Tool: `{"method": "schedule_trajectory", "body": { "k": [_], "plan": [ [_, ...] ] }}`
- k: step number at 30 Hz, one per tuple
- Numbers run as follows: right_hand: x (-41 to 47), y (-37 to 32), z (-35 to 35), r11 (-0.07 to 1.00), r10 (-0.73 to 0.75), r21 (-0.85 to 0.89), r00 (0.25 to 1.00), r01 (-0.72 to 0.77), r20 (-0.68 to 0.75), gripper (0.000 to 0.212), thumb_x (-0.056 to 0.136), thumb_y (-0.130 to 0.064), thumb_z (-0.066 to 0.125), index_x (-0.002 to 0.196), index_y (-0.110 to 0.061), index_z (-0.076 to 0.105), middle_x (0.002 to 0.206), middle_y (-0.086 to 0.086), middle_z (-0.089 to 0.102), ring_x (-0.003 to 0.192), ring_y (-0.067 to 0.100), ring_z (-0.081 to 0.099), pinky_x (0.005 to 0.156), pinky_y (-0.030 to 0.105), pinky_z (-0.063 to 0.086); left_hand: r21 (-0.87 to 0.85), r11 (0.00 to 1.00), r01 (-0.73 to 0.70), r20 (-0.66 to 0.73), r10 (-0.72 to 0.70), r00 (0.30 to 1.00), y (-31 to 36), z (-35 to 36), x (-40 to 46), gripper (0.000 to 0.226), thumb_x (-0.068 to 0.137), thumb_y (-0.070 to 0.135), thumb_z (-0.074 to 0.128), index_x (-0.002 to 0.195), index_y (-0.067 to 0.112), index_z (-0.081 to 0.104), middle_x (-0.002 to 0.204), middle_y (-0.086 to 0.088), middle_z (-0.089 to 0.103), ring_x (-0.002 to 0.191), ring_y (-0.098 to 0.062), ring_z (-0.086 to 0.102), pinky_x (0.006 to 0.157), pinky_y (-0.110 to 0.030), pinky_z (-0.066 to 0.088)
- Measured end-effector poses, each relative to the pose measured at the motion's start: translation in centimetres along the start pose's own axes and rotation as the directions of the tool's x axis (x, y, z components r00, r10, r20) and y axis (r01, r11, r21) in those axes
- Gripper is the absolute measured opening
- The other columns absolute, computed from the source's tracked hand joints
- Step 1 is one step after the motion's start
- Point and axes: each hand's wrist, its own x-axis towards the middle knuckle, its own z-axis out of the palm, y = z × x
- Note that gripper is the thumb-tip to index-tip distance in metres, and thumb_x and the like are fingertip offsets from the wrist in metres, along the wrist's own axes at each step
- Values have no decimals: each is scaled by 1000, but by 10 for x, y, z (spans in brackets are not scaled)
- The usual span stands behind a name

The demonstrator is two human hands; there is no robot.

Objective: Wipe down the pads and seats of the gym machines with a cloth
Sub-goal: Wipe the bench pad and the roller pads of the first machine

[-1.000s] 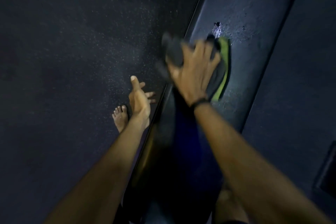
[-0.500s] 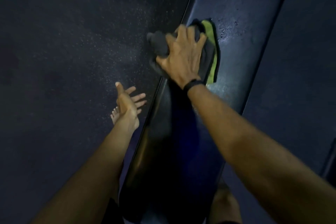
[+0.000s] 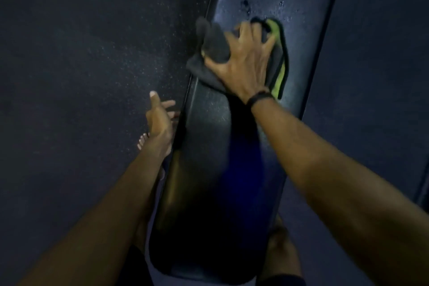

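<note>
Right hand (image 3: 243,62), fingers spread, presses cloth (image 3: 279,69) on bench pad (image 3: 232,169), upper centre; left hand (image 3: 160,118) open, idle. Keep palm flat, overlap strokes toward droplets (image 3: 246,7).

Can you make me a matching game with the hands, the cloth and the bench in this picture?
Things:
1. left hand
2. right hand
3. cloth
4. bench pad

States:
A. grey with a green edge
B. long, dark, with wet drops at the far end
C. open in the air beside the bench
D. fingers spread, pressing the cloth down

Pairs: 1-C, 2-D, 3-A, 4-B
</note>
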Motion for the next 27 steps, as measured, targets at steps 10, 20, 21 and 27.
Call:
{"method": "schedule_trajectory", "body": {
  "k": [10,20,21,27],
  "plan": [
    [-226,-33,-76,998,-10,55,952,-7,305,55,74,-64,63,113,-27,71,112,2,57,103,25,50,86,44,31,19,999,-35,-36,36,999,0,7,-8,77,100,68,22,112,9,70,113,-18,69,103,-31,65,97,-51,53],
    [2,79,-21,936,321,-119,943,-330,-91,58,78,-72,58,101,-21,73,98,8,63,97,29,59,89,39,24,226,940,-256,-30,269,963,2,40,-29,70,107,53,25,133,-5,56,134,-25,58,127,-40,53,109,-51,40],
    [-23,70,-30,941,311,-120,948,-318,-74,54,79,-68,61,101,-20,72,99,10,63,98,30,59,92,42,26,239,934,-267,-42,284,958,2,41,-31,71,107,52,25,127,-8,57,124,-27,62,122,-44,54,105,-52,42],
    [-230,10,-84,968,250,-59,941,-243,230,53,66,-58,81,107,-25,72,109,4,62,101,26,54,87,46,31,319,891,-323,-91,368,926,38,60,-18,63,107,54,25,90,8,66,80,-4,59,82,-23,58,88,-43,46]
  ]
}}
